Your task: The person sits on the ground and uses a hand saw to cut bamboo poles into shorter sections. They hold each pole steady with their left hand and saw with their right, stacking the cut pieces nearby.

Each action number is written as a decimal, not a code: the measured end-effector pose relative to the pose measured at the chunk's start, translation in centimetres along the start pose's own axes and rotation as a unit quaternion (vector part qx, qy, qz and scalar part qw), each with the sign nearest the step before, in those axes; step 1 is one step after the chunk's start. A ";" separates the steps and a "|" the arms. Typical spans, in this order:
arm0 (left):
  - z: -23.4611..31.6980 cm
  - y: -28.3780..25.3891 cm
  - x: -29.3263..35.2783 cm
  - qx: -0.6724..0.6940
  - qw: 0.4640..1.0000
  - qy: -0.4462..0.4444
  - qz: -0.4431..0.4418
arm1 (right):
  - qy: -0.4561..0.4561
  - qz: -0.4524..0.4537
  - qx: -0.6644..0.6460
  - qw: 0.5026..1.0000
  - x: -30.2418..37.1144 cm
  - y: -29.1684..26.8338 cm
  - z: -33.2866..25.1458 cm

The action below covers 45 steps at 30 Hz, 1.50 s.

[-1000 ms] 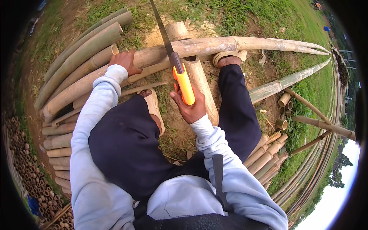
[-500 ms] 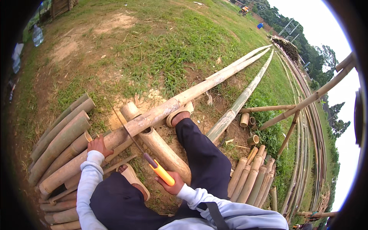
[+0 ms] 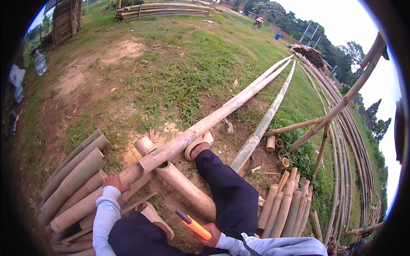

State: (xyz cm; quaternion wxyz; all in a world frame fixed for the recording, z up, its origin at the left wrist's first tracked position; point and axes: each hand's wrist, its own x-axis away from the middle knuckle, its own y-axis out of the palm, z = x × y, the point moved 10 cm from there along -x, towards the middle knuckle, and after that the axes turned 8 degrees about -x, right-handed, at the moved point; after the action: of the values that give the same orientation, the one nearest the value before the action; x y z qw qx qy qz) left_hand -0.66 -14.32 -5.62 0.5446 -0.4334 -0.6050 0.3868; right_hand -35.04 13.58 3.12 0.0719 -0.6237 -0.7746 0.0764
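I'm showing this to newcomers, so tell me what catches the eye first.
The bright orange saw handle in the right hand stands out at the bottom centre. Next comes the long bamboo pole, running from lower left, under the left hand, toward the upper right.

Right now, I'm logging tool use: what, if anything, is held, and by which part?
The right grip holds the saw by its orange handle. The left grip lies over the pole; how firmly cannot be told.
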 end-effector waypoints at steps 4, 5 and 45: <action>-0.4 -0.3 -1.5 0.010 1.000 0.006 0.008 | -0.030 -0.022 -0.015 0.999 -0.8 2.4 1.4; -1.2 -0.3 -1.0 0.015 1.000 -0.004 -0.009 | -0.008 -0.005 -0.012 1.000 -0.5 1.8 1.6; -0.1 -0.2 0.5 0.003 1.000 0.018 -0.023 | 0.088 0.050 -0.010 0.995 -6.5 0.2 1.2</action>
State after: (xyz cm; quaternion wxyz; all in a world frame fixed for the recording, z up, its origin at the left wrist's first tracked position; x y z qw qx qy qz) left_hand -0.58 -13.89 -5.21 0.5654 -0.4249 -0.6034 0.3683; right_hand -33.76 7.24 1.81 0.1293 -0.6668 -0.7337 0.0170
